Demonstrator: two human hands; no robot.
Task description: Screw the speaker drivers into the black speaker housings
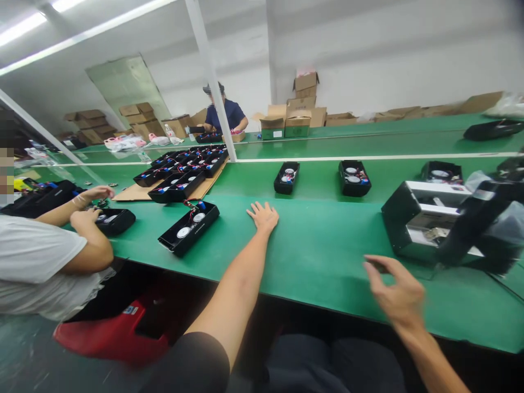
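My left hand lies flat on the green belt, fingers spread, holding nothing; the nearest thing is a long black speaker housing with round drivers and red wires to its left. My right hand hovers over the belt's near edge, fingers loosely apart and slightly blurred, empty. To its right stands a black-and-white open housing with black parts beside it. Two smaller black speaker units sit further up the belt.
A co-worker in a white shirt on my left handles a black unit. Several black units rest on cardboard. Another person works at the far end among cardboard boxes. A red stool stands below.
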